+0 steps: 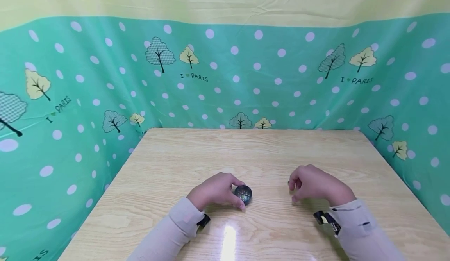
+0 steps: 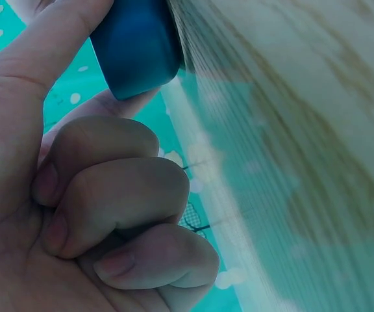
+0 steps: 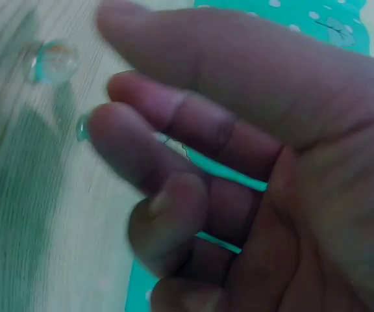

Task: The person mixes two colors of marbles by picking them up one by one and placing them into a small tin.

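My left hand [image 1: 219, 190] holds a small dark round container [image 1: 243, 195] between thumb and index finger on the wooden table. Several small rounded shapes show within its rim in the head view. From the left wrist, the container's smooth side [image 2: 138, 49] looks dark blue, and the other three fingers are curled toward the palm. My right hand [image 1: 313, 185] hovers low over the table to the right, fingers loosely bent and thumb apart from them. Near its fingertips are a clear glass marble [image 3: 50, 62] and a smaller-looking greenish glass piece [image 3: 82, 127], partly hidden by a finger.
The light wooden table [image 1: 253, 151] runs back to a green dotted curtain [image 1: 246, 85] with printed trees, which also closes off both sides. A bright light reflection [image 1: 229, 241] lies near the front. Dark straps [image 1: 327, 222] sit at both wrists.
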A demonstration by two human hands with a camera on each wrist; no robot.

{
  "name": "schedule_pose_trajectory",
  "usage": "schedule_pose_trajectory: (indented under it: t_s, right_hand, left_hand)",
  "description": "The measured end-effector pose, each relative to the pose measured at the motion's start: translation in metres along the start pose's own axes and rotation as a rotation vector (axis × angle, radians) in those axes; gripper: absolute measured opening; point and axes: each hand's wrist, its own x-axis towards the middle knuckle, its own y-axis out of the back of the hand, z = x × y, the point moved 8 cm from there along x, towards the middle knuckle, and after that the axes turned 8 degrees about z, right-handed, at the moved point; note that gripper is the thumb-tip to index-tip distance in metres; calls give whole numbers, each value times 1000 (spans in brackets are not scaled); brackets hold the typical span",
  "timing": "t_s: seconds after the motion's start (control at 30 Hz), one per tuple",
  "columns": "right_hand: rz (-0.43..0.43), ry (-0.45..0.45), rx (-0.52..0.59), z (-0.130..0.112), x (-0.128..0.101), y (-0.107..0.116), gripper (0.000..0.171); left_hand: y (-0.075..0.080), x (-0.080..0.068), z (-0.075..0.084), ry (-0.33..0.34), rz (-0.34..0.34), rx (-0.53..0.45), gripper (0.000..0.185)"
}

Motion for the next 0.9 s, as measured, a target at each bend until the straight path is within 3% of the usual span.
schedule_pose_trajectory:
  t_s: [0.37,0.67,0.9]
  right_hand:
    - [-17,-1,-81,-6,-1,-9,25]
    - [141,173,-36,-42,14,-12,11]
    - [277,260,-5,-58,14,-15,11]
  left_hand:
    - [0,0,-2,-8,4,3,75]
    - [1,0,-1,2,2,9,75]
    - [1,0,0,7,1,18,75]
